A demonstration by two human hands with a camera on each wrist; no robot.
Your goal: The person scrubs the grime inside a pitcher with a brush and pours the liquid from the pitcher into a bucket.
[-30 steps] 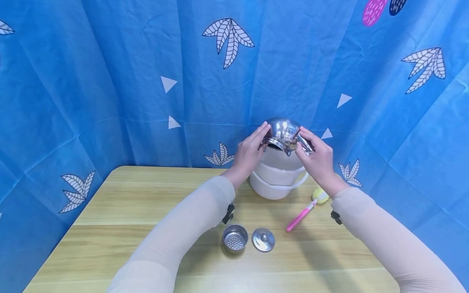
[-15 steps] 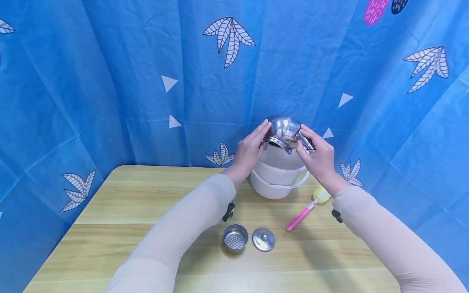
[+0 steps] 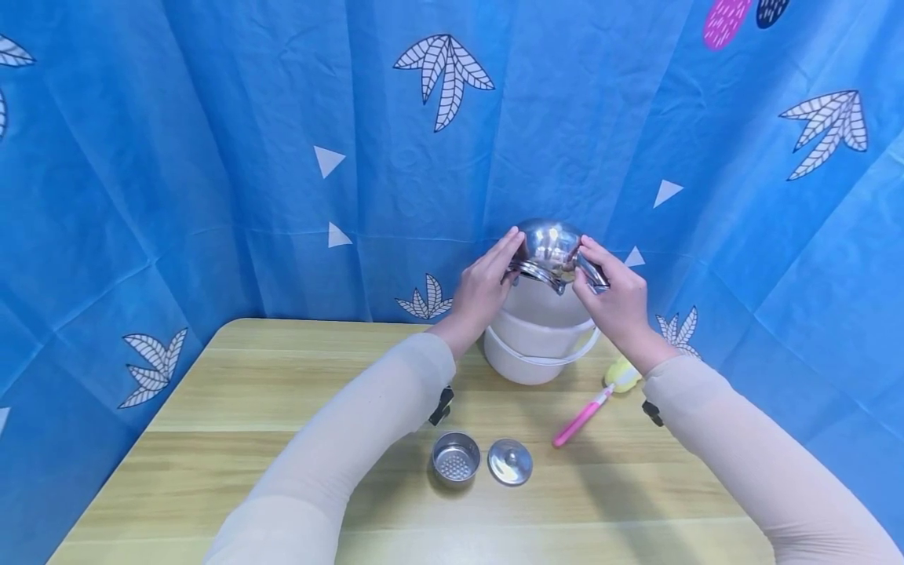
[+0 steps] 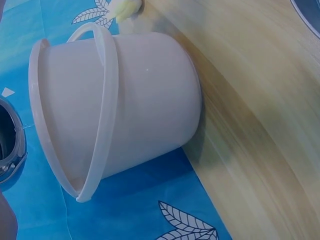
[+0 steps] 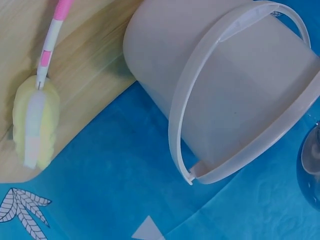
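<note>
A shiny metal teapot (image 3: pixel 549 242) is held above the white bucket (image 3: pixel 531 345), tipped so that its open mouth faces downward. On its left side my left hand (image 3: pixel 483 289) grips the body, fingers along the metal and thumb underneath. My right hand (image 3: pixel 616 298) pinches the handle on the right. Part of the teapot's mouth (image 4: pixel 15 142) shows at the edge of the left wrist view. Its rounded body (image 5: pixel 311 165) peeks in at the border of the right wrist view. The bucket's handle (image 5: pixel 192 85) hangs down over its front.
Nearer me on the wooden table (image 3: pixel 282 392) stand a perforated metal infuser (image 3: pixel 456 434) and, to its right, a round metal lid (image 3: pixel 510 461). A pink-handled brush with a yellow sponge head (image 3: pixel 623 375) lies right of the bucket. Behind hangs a blue patterned curtain (image 3: pixel 282 157).
The teapot has risen slightly and tipped a little further over the bucket, with both hands keeping their grip. Infuser, lid and brush stay where they were.
</note>
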